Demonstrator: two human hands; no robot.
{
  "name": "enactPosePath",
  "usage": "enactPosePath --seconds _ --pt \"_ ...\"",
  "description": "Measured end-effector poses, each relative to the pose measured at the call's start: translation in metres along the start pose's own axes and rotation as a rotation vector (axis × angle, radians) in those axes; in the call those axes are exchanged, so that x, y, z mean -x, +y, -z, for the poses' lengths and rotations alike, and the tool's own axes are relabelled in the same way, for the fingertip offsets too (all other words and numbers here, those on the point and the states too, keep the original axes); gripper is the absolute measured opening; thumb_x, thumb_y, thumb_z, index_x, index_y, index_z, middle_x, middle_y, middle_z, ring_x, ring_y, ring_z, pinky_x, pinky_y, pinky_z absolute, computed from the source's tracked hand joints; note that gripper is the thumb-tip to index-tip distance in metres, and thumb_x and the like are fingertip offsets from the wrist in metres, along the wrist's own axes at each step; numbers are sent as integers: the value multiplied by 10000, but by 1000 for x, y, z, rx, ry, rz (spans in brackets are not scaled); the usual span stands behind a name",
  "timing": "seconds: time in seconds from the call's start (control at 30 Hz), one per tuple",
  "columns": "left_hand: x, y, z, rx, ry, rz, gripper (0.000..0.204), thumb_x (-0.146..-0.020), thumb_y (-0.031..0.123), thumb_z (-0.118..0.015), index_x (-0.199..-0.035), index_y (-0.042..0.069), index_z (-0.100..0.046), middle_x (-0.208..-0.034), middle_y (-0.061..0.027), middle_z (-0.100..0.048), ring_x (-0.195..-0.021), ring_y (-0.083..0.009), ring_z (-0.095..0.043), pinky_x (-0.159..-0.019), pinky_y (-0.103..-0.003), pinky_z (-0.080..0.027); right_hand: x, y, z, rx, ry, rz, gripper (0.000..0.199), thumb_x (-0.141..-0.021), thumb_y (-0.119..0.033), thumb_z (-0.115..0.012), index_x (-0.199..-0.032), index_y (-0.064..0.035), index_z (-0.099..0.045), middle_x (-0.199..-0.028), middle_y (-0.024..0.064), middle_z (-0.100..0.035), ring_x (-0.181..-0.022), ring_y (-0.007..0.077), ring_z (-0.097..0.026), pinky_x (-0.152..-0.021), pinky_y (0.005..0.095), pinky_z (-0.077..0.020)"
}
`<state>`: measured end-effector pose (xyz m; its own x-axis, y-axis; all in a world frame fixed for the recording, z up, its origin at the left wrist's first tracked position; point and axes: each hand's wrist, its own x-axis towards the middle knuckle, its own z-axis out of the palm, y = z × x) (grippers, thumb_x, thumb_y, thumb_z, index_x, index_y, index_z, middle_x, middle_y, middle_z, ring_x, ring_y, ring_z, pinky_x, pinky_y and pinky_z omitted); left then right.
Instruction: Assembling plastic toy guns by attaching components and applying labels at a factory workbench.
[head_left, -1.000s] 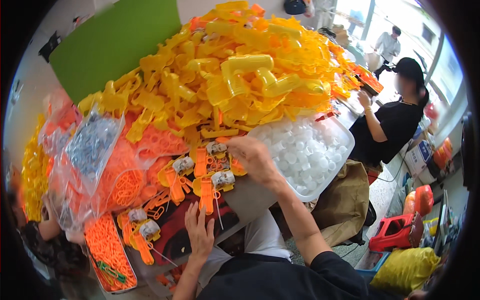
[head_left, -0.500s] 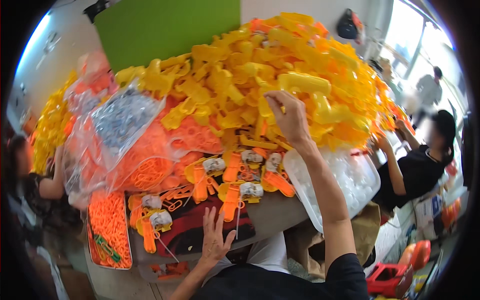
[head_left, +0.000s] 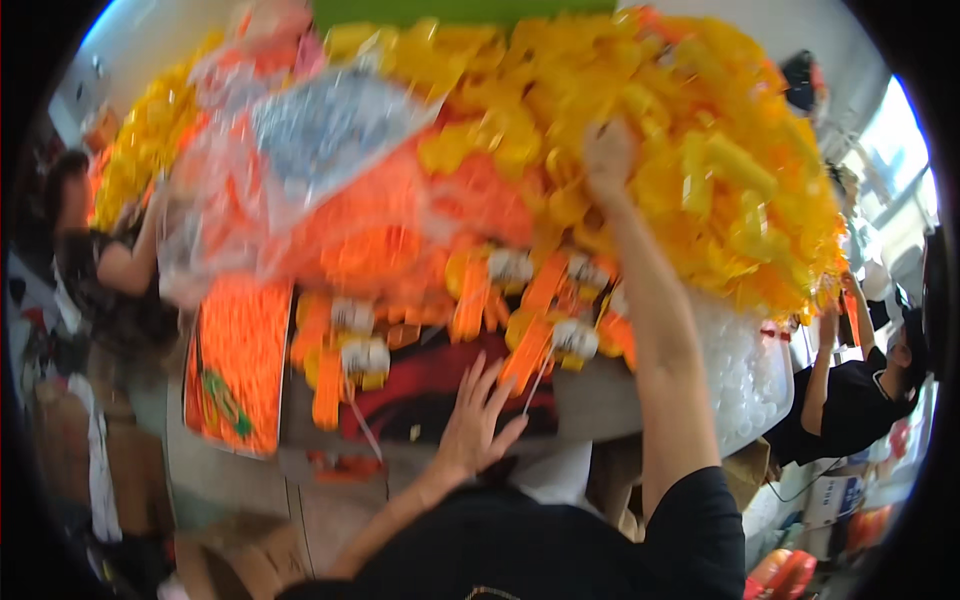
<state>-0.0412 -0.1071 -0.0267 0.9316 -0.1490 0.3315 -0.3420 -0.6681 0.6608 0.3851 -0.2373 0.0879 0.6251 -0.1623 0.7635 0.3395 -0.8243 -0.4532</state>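
My right hand (head_left: 608,155) reaches far into the large heap of yellow plastic shells (head_left: 720,180); its fingers are smeared by motion, so what they hold, if anything, is unclear. My left hand (head_left: 475,425) rests low over the table's near part, its fingers spread and holding nothing. Its fingertips lie close beside an assembly of yellow shell and orange plastic (head_left: 525,355), which carries a white cylindrical part (head_left: 575,340) and a thin trailing strip. Several similar assemblies lie in rows along the table, among them one with an orange piece (head_left: 327,390) at the left.
A tray of small orange links (head_left: 240,335) with a green tool-like item (head_left: 225,400) stands left. Behind it lie a clear bag of bluish parts (head_left: 330,130) and bagged orange parts (head_left: 370,220). At right sits a tub of whitish pieces (head_left: 740,385). People work at both sides.
The view has shifted, so the table sits higher and further right. My right hand has come down onto the yellow heap. My left hand stays spread near the assemblies.
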Motion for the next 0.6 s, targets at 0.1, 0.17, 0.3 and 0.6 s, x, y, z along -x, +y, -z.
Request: enactPosePath --seconds 0.1,0.17,0.3,0.6 --pt "-13 2 3 -61 -70 -90 694 -947 435 -641 -1467 3 -480 -1584 -226 -360 -1526 -437 -218 -1246 -571 -179 -19 55 48 -364 124 -29 235 -998 -225 -578 -861 -35 -588 -783 97 -574 -706 259 -550 -684 438 -465" --pt "0 -9 -2 -73 -7 16 689 -935 415 -665 -1461 6 -486 -1576 -222 -371 -1524 -436 -225 -1243 -572 -187 32 -56 103 -525 -212 -327 204 -1021 -192 -573 -1000 -4 -651 -925 34 -625 -826 173 -578 -755 381 -483" --pt "11 -5 -3 -28 147 -84 649 -866 306 -759 -1399 15 -532 -1506 -218 -441 -1501 -418 -282 -1233 -570 -226 112 -70 150 -686 -873 -25 380 -1057 -229 -562 -1345 14 -613 -1218 38 -668 -1110 122 -582 -960 278 -463" --pt "87 11 27 -281 679 -160 312 -857 175 -697 -1163 118 -719 -1184 -53 -641 -1075 -273 -590 -1027 -464 -401 266 -94 142 -511 -1076 572 299 -999 -174 -575 -1229 1 -654 -1122 205 -708 -1067 387 -652 -919 448 -497"
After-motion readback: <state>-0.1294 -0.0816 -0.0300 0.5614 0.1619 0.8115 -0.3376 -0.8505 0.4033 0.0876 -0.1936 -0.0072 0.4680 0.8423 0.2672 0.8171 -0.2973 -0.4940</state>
